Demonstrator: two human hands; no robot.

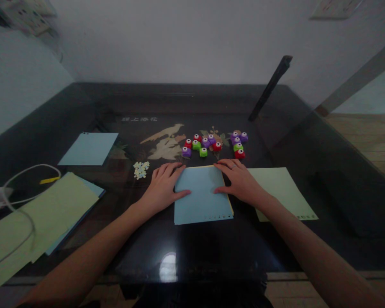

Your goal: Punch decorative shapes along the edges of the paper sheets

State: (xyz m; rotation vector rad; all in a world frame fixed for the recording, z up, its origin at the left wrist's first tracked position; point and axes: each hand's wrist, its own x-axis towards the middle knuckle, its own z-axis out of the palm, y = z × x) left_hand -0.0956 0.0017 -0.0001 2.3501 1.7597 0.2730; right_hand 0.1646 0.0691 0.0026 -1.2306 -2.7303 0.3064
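Note:
A blue paper sheet lies on the dark glass table in front of me, with a yellow sheet showing along its right edge. My left hand rests flat on the sheet's left edge, fingers spread. My right hand presses flat on its right edge. Neither hand grips anything. Just beyond the sheet sit several small coloured paper punches in purple, green and red.
A pale green sheet lies to the right. A stack of green and blue sheets and a white cable lie left. Another blue sheet and a pile of punched paper bits lie further back. A dark bar leans at the back.

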